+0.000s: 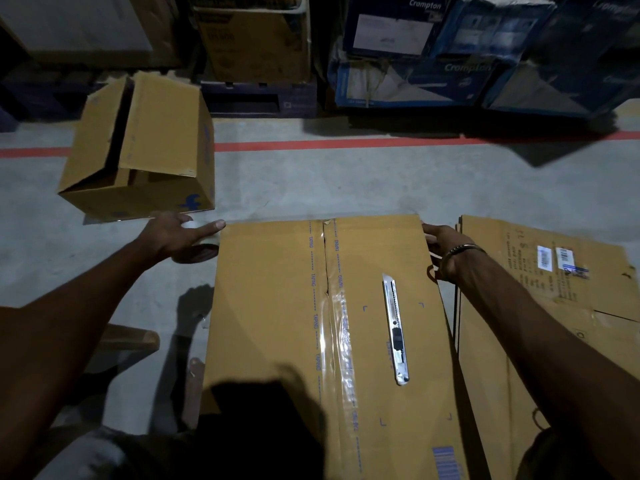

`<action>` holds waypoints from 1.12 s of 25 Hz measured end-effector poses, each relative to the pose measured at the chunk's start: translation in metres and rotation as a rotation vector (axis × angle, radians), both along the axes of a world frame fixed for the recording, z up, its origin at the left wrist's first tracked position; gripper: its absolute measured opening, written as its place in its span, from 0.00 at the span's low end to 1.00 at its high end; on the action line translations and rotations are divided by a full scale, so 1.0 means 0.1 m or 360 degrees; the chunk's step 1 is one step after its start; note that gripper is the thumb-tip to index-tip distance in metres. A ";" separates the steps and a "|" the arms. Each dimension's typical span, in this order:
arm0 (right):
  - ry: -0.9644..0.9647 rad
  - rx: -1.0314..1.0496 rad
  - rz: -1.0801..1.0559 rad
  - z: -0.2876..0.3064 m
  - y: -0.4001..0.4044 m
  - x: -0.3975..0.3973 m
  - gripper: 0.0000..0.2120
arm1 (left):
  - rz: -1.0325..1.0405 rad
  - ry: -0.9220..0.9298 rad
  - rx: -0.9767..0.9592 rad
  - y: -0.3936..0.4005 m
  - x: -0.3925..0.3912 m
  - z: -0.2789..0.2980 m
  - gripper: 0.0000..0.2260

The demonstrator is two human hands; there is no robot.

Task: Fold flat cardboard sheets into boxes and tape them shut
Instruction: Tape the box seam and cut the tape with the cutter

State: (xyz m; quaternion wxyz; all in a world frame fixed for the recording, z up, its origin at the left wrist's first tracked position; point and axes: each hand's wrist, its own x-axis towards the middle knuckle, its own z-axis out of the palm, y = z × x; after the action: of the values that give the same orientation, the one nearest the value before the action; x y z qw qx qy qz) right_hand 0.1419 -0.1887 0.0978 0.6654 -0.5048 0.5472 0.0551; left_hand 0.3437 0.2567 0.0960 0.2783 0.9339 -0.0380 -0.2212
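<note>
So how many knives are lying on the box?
1. The knife lies on the right flap of the box, right of the taped seam, between the left hand and the right hand. None other shows; a shadow covers the near edge.

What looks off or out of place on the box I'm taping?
A utility knife lies loose on top of the box, right of the centre seam. The clear tape covers only the seam's near half; the far half is untaped.
</note>
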 end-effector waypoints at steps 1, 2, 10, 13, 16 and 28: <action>0.0079 -0.0088 0.0014 0.02 0.01 -0.02 0.23 | -0.0009 -0.0002 -0.0006 0.00 0.00 0.00 0.35; 0.0134 -0.0293 0.0013 0.00 0.00 -0.04 0.31 | 0.0013 0.0024 -0.0005 -0.01 -0.01 0.03 0.35; -0.0857 -0.2128 0.0864 0.26 1.27 0.30 0.09 | -0.0089 -0.0054 0.0101 0.02 -0.07 -0.01 0.40; -0.0996 -0.2074 0.1350 0.16 2.19 0.56 0.12 | -0.0122 -0.0122 0.0094 0.03 -0.07 -0.05 0.38; -0.0837 -0.2037 0.1606 0.14 2.74 0.85 0.17 | -0.0133 -0.0099 0.0144 0.04 -0.05 -0.07 0.40; -0.0501 -0.2040 0.1969 0.04 2.01 0.88 0.20 | -0.0050 -0.0062 0.0124 0.08 0.06 -0.21 0.59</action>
State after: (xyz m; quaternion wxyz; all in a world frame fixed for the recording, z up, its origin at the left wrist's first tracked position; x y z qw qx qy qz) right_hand 0.2303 0.0122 0.1015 0.1752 -0.9843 0.0065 0.0178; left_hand 0.3493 0.2649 0.0745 0.2373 0.9475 -0.0494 -0.2088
